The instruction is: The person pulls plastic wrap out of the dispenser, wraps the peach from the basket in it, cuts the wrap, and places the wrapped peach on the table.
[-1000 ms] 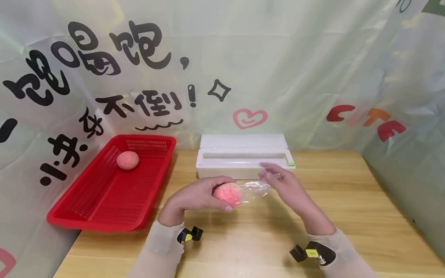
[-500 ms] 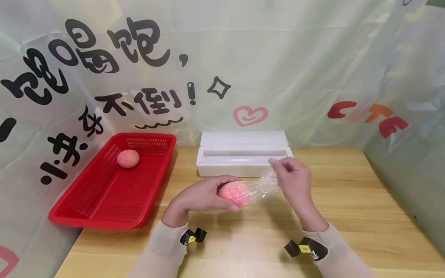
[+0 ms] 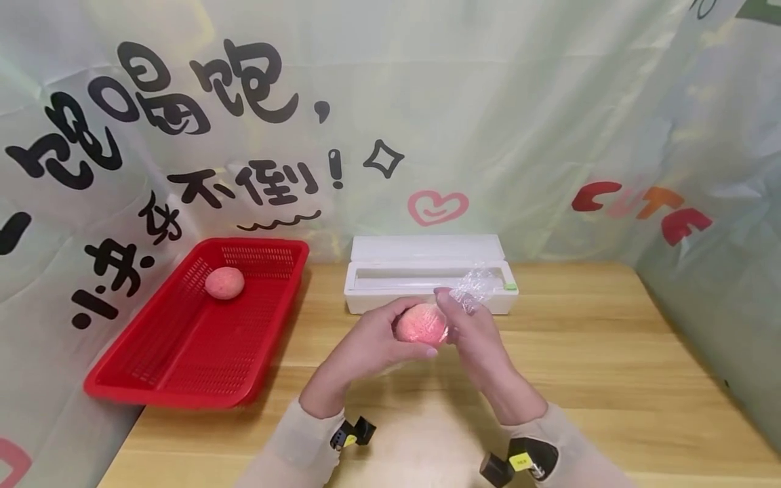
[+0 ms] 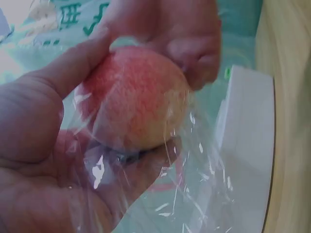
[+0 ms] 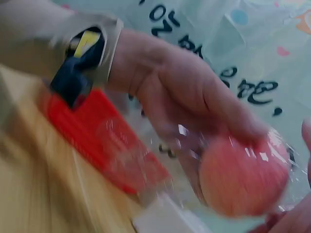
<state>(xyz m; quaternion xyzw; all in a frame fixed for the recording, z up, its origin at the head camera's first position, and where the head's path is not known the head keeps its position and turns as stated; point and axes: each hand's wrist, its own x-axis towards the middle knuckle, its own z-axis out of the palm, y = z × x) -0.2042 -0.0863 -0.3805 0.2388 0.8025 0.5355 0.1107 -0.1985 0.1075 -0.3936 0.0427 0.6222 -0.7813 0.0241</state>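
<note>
A pink-and-yellow peach (image 3: 421,324) is held above the table in my left hand (image 3: 369,342), thumb along its near side and fingers round the far side. Thin clear plastic wrap (image 4: 209,165) covers part of the fruit and hangs loose below it in the left wrist view. My right hand (image 3: 478,346) is at the peach's right side with its fingers curled, pinching gathered wrap. A crumpled tuft of that film stands up past the right knuckles. In the right wrist view the left thumb presses along the peach (image 5: 243,179) and only a bit of the right hand shows.
A white wrap dispenser box (image 3: 421,303) with its lid raised stands behind the hands. At the left a red perforated basket (image 3: 165,393) holds another peach (image 3: 224,282). A printed cloth backdrop (image 3: 518,135) closes off the wooden table's back and sides.
My right hand pulled the wrap out to the right, then came in against the peach with the film gathered. My left hand shifted slightly right and up with the peach.
</note>
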